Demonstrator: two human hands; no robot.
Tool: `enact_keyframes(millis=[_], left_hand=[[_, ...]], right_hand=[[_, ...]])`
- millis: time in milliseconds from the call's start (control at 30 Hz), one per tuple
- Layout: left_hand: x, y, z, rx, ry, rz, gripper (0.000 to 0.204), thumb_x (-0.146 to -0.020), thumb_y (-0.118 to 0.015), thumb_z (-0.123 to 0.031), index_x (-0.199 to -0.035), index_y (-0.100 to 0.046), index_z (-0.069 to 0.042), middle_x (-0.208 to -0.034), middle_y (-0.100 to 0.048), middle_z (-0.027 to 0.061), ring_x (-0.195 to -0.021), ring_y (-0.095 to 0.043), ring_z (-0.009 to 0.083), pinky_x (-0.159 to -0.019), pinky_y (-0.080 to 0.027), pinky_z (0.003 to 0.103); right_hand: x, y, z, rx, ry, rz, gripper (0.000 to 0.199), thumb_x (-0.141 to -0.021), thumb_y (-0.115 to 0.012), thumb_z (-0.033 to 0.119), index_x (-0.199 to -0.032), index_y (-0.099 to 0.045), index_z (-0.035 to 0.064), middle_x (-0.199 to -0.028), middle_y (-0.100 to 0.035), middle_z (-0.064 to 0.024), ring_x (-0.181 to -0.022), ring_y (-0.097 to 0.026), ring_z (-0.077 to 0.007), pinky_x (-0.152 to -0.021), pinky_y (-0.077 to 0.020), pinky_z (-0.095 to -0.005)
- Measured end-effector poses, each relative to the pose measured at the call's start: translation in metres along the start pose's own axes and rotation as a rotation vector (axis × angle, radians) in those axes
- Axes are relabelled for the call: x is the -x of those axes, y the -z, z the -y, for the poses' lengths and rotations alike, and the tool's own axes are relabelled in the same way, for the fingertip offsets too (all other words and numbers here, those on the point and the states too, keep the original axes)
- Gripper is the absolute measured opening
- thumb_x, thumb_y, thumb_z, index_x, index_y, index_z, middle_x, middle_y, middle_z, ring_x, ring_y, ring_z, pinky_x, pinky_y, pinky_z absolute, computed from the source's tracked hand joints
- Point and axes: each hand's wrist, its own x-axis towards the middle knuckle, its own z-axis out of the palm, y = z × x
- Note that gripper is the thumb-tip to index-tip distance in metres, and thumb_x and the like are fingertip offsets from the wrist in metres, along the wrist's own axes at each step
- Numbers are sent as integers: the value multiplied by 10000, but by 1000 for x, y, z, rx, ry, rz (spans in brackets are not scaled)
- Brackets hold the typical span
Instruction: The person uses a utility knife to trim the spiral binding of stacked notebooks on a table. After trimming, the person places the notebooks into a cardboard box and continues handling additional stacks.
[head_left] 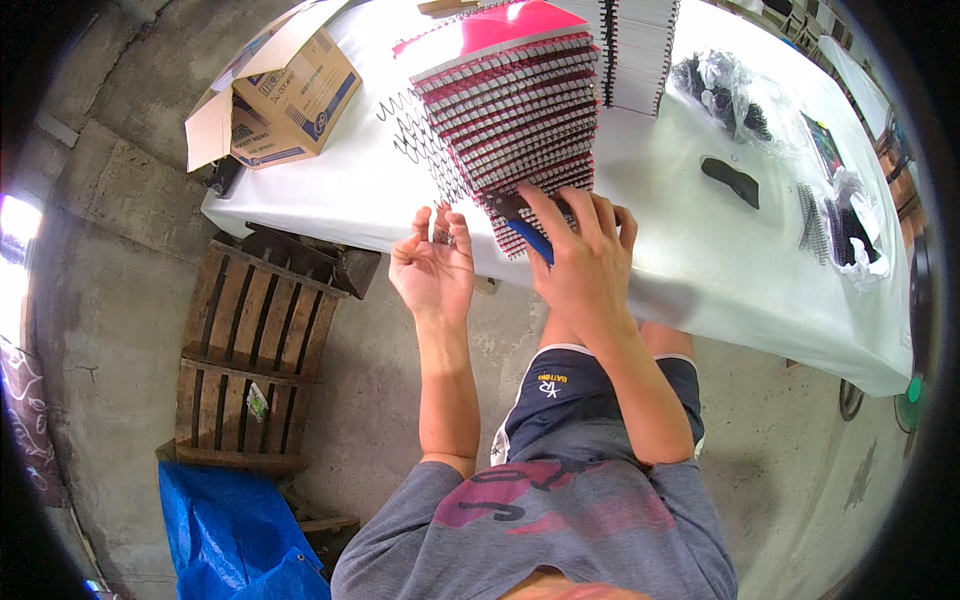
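A fanned stack of spiral-bound notebooks (515,110) with red covers lies on a white-covered table (690,250), its near end under the person's hands. The right hand (585,265) closes around a blue-handled tool (528,238), pressing it to the nearest notebook's edge. The left hand (435,265), fingers half curled, pinches a black wire coil (425,140) just left of the tool. Steady pressure and a straight coil would likely help. Beyond the grip lie a cardboard box (285,95) and bagged coils (850,225).

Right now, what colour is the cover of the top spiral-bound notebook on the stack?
Pink-red cover, seen best in the head view.
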Motion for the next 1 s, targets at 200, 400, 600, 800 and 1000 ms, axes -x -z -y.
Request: enact_keyframes(millis=[200,400,600,800,1000], left_hand=[[-7,-22,11,-760,-301,86,261,-894,-555,-253,-982,-585,-9,-862,-531,1,-671,-430,43,-539,-343,167],[-19,-13,15,-1201,-590,145,152,-887,-612,-183,-897,-572,-37,-787,-545,-20,-590,-361,13,-495,-254,159],[-26,-6,24,-1035,-630,200,171,-910,-575,-193,-919,-544,-24,-818,-562,7,-598,-431,32,-510,-353,171],[-23,-13,21,-1073,-562,209,199,-927,-545,-212,-934,-527,-14,-806,-547,19,-614,-465,38,-464,-375,190],[-20,-13,21,-1102,-552,238,202,-935,-529,-219,-928,-521,-17,-797,-542,22,-636,-488,46,-468,-402,190]], right_hand=[[-4,-2,3,23,12,16,505,-665,-698,157,-1151,-570,212,-982,-510,-18,-969,-497,-207,-842,-322,-434],[-5,-6,8,93,-2,79,555,-648,-700,143,-1177,-557,234,-960,-495,-4,-917,-526,-193,-784,-381,-382],[-5,-10,-2,25,46,74,536,-637,-690,99,-1142,-579,239,-792,-512,-16,-754,-586,-209,-652,-458,-339],[-5,-11,-5,-64,-5,96,550,-618,-685,62,-1133,-592,233,-860,-544,-28,-793,-580,-229,-742,-457,-366],[-3,1,-4,3,46,-42,565,-629,-727,139,-1164,-562,219,-1035,-498,-20,-1021,-483,-204,-889,-309,-442]])
